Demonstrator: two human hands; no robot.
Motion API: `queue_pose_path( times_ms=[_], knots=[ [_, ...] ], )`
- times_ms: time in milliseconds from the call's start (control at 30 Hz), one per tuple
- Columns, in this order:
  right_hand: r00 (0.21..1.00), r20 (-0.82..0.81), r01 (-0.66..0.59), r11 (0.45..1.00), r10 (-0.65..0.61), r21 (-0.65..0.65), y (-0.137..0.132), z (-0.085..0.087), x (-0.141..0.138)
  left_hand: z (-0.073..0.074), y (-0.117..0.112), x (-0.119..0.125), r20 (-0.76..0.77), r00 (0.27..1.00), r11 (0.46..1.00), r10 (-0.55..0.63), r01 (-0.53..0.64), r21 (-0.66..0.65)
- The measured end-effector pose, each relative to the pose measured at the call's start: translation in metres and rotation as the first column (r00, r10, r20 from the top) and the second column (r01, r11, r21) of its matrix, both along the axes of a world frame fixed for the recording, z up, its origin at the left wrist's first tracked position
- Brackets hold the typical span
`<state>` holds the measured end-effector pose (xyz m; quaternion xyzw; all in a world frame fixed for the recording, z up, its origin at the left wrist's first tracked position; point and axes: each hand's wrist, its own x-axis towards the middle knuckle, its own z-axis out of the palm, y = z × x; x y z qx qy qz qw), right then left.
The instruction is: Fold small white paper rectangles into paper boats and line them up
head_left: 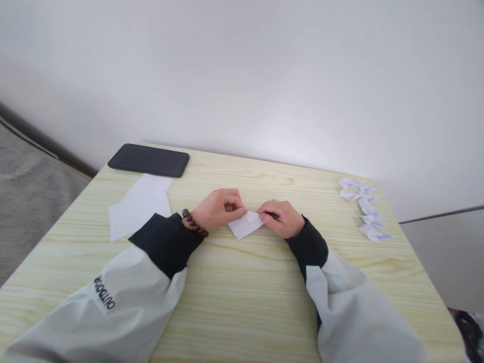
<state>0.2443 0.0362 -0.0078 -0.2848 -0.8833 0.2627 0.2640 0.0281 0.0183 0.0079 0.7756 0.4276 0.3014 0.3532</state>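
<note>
A small folded piece of white paper [245, 228] is held between my two hands, over the middle of the table. My left hand [217, 209], with a dark bead bracelet at the wrist, pinches its upper left edge between thumb and fingers. At the right corner, the thumb and forefinger of my right hand [282, 218] are closed on the same paper. A smaller folded flap shows at its top, between the fingertips. The fingers partly cover both ends.
White paper sheets [138, 209] lie overlapping at the left, by my left sleeve. Behind them rests a black phone [149, 160]. Several small folded white paper pieces [372, 221] stand in a row on the right of the wood-grain table [242, 302]. A white wall [264, 85] rises behind.
</note>
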Motion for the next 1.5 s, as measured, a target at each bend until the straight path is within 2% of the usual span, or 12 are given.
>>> queue_pose_path(
  times_ms=[133, 300, 367, 500, 633, 867, 1000, 1100, 1200, 1300, 1367, 1500],
  knots=[
    [0.997, -0.038, 0.058, 0.985, -0.065, -0.163, 0.000, 0.000, 0.005, 0.000, 0.002, -0.003, 0.034, 0.999, 0.999, 0.042, -0.041, -0.030],
    [0.992, -0.128, -0.017, 0.968, -0.015, -0.250, -0.002, 0.002, 0.002, -0.002, 0.003, 0.000, 0.038, 0.995, 0.995, 0.097, -0.096, -0.010],
    [0.991, -0.121, 0.022, 0.963, -0.056, -0.267, -0.003, 0.002, 0.000, -0.003, 0.002, 0.001, 0.032, 0.993, 0.993, 0.117, -0.117, -0.016],
    [0.974, -0.074, 0.195, 0.956, -0.215, -0.218, -0.004, -0.001, -0.003, -0.003, 0.000, 0.001, 0.037, 0.993, 0.992, 0.108, -0.104, -0.075],
    [0.960, -0.085, 0.249, 0.950, -0.268, -0.185, -0.004, -0.004, -0.005, -0.005, 0.000, 0.000, 0.086, 0.989, 0.992, 0.118, -0.114, -0.050],
    [0.896, -0.142, 0.405, 0.905, -0.421, -0.128, -0.001, -0.008, -0.006, -0.013, 0.003, -0.002, 0.021, 1.000, 0.985, -0.019, 0.015, 0.173],
    [0.911, -0.123, 0.384, 0.918, -0.394, -0.098, 0.000, -0.010, -0.006, -0.015, 0.004, -0.003, -0.055, 0.997, 0.957, -0.046, 0.060, 0.285],
    [0.917, -0.145, 0.387, 0.918, -0.372, 0.088, 0.001, -0.008, -0.006, -0.016, 0.004, -0.004, -0.148, 0.989, 0.919, -0.008, 0.065, 0.389],
    [0.942, -0.168, 0.326, 0.909, -0.290, 0.260, 0.002, -0.006, -0.005, -0.016, 0.004, -0.005, -0.272, 0.955, 0.865, 0.120, 0.034, 0.500],
    [0.985, -0.102, 0.161, 0.948, -0.137, 0.276, 0.004, -0.008, -0.004, -0.016, 0.003, -0.005, -0.339, 0.923, 0.846, 0.182, 0.029, 0.533],
    [0.994, -0.075, 0.099, 0.955, -0.081, 0.279, 0.005, -0.010, -0.003, -0.017, 0.003, -0.005, -0.356, 0.915, 0.847, 0.188, 0.034, 0.531],
    [0.988, -0.067, 0.151, 0.950, -0.138, 0.273, 0.005, -0.012, -0.004, -0.016, 0.001, -0.002, -0.390, 0.901, 0.841, 0.187, 0.058, 0.537]
  ],
)
